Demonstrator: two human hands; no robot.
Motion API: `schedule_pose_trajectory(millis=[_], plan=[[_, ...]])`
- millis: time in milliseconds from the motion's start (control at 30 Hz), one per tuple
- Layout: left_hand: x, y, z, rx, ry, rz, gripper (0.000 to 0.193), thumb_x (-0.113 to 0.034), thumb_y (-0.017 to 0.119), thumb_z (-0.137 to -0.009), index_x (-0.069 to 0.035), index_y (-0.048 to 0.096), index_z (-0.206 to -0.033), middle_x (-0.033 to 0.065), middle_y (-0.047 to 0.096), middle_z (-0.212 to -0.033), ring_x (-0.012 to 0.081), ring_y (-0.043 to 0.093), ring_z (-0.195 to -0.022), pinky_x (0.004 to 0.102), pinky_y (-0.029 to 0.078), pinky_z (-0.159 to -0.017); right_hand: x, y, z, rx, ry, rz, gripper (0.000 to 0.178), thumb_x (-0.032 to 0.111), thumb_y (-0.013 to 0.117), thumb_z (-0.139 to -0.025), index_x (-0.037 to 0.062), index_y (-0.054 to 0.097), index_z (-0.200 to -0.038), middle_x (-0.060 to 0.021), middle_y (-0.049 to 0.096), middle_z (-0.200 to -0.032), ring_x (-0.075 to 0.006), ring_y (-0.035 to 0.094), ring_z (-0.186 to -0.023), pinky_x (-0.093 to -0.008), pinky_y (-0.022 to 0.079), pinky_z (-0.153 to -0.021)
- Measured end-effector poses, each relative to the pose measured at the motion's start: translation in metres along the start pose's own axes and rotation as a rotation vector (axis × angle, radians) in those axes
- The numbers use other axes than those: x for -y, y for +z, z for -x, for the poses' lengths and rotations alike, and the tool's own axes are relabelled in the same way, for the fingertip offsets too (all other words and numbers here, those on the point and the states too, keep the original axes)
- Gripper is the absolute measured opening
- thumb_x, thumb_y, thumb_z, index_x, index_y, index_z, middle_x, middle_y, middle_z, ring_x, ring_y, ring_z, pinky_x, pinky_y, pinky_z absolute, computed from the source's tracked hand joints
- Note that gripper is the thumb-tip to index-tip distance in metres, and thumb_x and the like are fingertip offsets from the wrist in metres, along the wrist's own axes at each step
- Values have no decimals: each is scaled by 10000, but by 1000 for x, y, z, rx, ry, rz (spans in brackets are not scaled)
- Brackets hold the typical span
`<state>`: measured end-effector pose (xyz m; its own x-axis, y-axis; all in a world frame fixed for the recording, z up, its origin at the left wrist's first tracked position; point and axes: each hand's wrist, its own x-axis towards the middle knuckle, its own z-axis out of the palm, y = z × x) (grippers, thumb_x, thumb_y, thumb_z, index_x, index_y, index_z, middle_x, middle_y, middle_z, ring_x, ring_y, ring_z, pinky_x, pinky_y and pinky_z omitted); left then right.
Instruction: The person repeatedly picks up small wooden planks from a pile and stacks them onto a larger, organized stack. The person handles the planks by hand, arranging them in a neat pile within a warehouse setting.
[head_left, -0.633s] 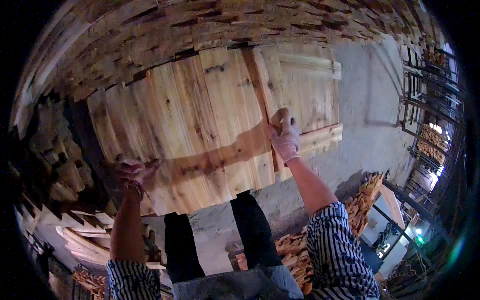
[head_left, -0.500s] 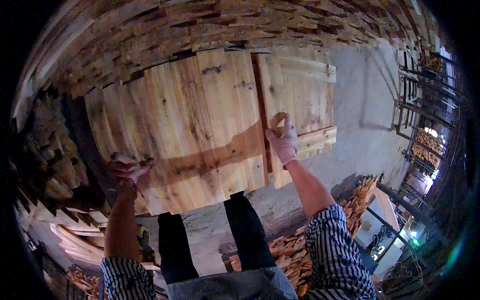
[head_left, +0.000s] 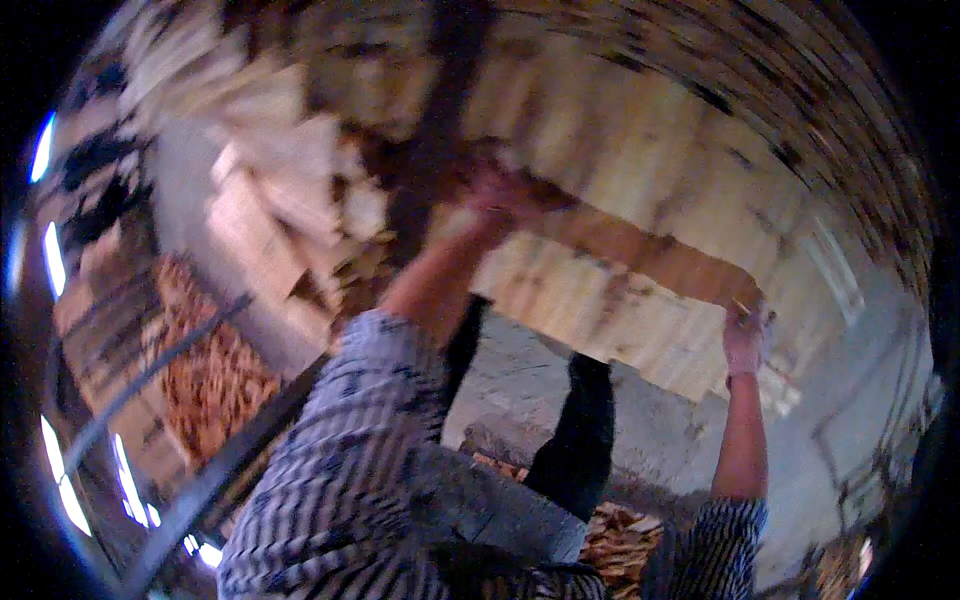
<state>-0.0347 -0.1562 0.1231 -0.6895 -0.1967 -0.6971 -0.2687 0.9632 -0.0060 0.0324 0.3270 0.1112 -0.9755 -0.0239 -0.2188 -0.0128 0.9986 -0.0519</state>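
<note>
Wooden boards (head_left: 640,130), laid edge to edge, stretch from the upper middle of the frame toward its right side, over a pale grey floor (head_left: 505,365). From where I stand, what has just changed most is the wearer's gaze: it has swung leftward, so the row sits farther right and slants downward that way, and a heap of light timber (head_left: 265,230) has come in at the upper left. I'd not take that alone to mean the wood has slid.

The left hand (head_left: 500,190) is at the row's left end, beside a dark upright band (head_left: 440,90). It's smeared by motion, so I cannot tell how open it is or whether it has hold of anything. The right hand (head_left: 745,340), at right of centre, is over the boards near the pale crosspieces (head_left: 835,265); its fingers reach up to the wood, but whether they grip or merely rest there I cannot tell.

The dark gap that showed beside that hand a moment ago can't be made out now through blur and shadow. To my mind, attention has gone to the left end, while whether the seam has closed remains unsettled.
</note>
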Motion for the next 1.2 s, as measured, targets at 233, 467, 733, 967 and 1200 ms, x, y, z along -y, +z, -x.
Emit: schedule_pose_trajectory(millis=[233,467,733,967,1200], plan=[[40,2,181,289,-19,764,787,-483,637,-897,-93,352,-1519,199,515,-1438,327,494,-1335,370,402,-1097,202,-76,86,1010,-199,-176,658,394,559,-958,57,388,-1496,-242,483,-1446,-419,425,-1360,-446,362,-1127],[168,-11,345,-405,-574,1172,611,-369,671,-927,-82,480,-1431,163,599,-1358,279,553,-1273,380,434,-1059,336,-163,115,1012,-472,-487,651,494,539,-934,34,495,-1391,-244,589,-1319,-406,547,-1240,-425,439,-1043],[417,-14,255,-376,-446,1089,766,-401,711,-892,-57,361,-1481,221,491,-1409,346,579,-1156,444,540,-902,514,-135,94,1206,-337,-886,805,590,512,-944,-46,432,-1433,-254,498,-1439,-356,461,-1361,-385,363,-1118],[423,-10,190,-493,-716,1926,938,-408,743,-875,-51,166,-1522,188,501,-1378,330,569,-1145,489,532,-879,654,-59,112,967,146,-1017,869,524,602,-924,-38,283,-1504,-225,431,-1489,-328,433,-1365,-364,342,-1123],[467,-21,233,-297,-797,2052,1003,-423,764,-866,-29,122,-1528,191,540,-1329,329,579,-1160,485,520,-940,684,-102,170,1094,291,-1327,914,386,662,-920,-33,127,-1531,-194,502,-1420,-278,529,-1258,-343,422,-1043]])
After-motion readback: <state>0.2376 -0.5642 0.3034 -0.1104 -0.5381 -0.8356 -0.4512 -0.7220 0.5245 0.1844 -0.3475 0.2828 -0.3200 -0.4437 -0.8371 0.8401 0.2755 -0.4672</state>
